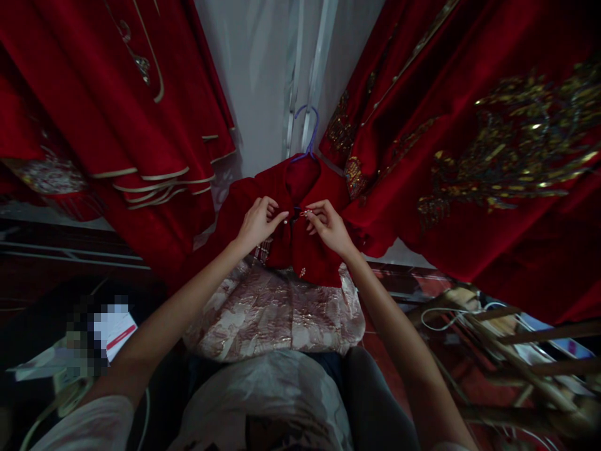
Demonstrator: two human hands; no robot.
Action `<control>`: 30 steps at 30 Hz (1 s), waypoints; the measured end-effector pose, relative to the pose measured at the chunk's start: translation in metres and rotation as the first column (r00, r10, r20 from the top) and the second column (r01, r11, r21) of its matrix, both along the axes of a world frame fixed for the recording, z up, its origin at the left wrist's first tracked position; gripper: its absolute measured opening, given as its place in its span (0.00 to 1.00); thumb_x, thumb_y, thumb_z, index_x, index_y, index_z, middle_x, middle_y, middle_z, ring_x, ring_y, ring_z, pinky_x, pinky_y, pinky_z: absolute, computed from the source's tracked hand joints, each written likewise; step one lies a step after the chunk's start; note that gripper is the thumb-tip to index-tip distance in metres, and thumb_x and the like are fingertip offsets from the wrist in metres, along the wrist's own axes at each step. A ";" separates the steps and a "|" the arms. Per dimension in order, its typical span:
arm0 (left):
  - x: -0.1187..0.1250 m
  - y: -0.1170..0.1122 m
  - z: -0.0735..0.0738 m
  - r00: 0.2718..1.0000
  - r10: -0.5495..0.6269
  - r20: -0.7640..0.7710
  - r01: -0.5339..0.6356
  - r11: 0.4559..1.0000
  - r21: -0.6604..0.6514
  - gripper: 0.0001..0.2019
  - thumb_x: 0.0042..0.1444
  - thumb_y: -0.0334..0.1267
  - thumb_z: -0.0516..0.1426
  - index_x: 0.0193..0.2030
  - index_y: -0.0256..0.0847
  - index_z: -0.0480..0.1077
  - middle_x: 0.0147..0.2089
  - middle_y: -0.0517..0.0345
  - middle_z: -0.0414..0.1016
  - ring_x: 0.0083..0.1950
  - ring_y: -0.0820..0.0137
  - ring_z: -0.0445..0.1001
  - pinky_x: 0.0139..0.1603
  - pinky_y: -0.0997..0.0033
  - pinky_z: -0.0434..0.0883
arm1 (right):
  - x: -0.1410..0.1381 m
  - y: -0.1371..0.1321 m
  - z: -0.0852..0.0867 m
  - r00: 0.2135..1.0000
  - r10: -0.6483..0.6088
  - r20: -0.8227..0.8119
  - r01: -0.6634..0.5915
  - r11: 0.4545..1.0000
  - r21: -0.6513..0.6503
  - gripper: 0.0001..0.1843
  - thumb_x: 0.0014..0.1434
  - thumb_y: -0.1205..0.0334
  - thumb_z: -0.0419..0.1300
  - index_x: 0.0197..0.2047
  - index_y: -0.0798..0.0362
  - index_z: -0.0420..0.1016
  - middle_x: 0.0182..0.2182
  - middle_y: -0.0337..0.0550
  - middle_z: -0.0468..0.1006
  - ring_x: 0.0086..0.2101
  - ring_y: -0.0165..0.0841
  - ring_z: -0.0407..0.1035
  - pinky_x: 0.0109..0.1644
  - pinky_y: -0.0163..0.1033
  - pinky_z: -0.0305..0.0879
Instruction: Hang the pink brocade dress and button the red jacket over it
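Note:
A red jacket [319, 250] hangs in front of me from a blue hanger [310, 134], its front parted below the collar. With my left hand [259, 222], fingers curled and thumb stretched toward the opening, I grip the jacket's left front edge. A small pearl-like bead [285, 222] shows just below that thumb. My right hand [328, 227] pinches a small beaded loop [304, 213] at the opposite edge, fingertips close together. Below the jacket a pale, shiny patterned skirt [291, 313] spreads toward my lap. Beaded trim [262, 250] is partly hidden behind my left wrist.
Red garments with pale piping [154, 125] hang at the left. Gold-sequined red garments [507, 144] hang close on the right. A pale cabinet [258, 75] stands behind. A wooden rack [526, 363] with a white cable is at lower right, a white box [115, 329] at lower left.

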State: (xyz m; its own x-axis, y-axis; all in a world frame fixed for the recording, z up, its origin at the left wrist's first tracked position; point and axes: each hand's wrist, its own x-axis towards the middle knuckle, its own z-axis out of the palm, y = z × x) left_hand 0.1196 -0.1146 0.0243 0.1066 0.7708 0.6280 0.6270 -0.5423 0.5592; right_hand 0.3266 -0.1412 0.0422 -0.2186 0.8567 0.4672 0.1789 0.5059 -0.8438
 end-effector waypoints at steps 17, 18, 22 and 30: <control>0.008 0.009 -0.004 0.950 0.107 -0.293 -0.127 0.991 -0.050 0.09 0.57 0.38 0.55 0.44 0.38 0.66 0.36 0.50 0.74 0.39 0.61 0.76 0.40 0.66 0.69 | 0.005 -0.003 0.002 1.000 0.006 0.013 -0.005 1.000 -0.007 0.18 0.58 0.46 0.57 0.44 0.50 0.64 0.32 0.37 0.71 0.26 0.26 0.69 0.25 0.31 0.71; 0.005 0.004 -0.003 0.930 0.113 -0.349 -0.150 0.985 -0.080 0.09 0.58 0.41 0.55 0.41 0.38 0.67 0.34 0.49 0.74 0.38 0.60 0.76 0.40 0.65 0.69 | 0.005 -0.003 0.001 1.000 0.005 0.010 -0.005 1.000 -0.002 0.18 0.58 0.46 0.57 0.44 0.50 0.64 0.33 0.37 0.71 0.26 0.25 0.69 0.25 0.31 0.70; 0.000 -0.015 0.006 0.901 0.146 -0.409 -0.186 0.981 -0.059 0.14 0.61 0.45 0.51 0.39 0.36 0.69 0.35 0.46 0.76 0.37 0.59 0.77 0.37 0.67 0.68 | 0.002 -0.003 0.003 1.000 0.025 -0.010 -0.025 1.000 -0.019 0.17 0.58 0.47 0.58 0.43 0.50 0.64 0.32 0.37 0.71 0.26 0.25 0.69 0.25 0.32 0.70; 0.030 -0.015 0.038 0.947 0.080 -0.311 -0.055 0.995 0.087 0.06 0.59 0.36 0.53 0.40 0.35 0.67 0.35 0.50 0.74 0.36 0.65 0.74 0.37 0.70 0.66 | -0.004 -0.002 0.016 0.991 0.133 -0.004 -0.133 0.990 -0.048 0.14 0.56 0.52 0.61 0.41 0.51 0.66 0.33 0.39 0.71 0.30 0.27 0.69 0.27 0.32 0.70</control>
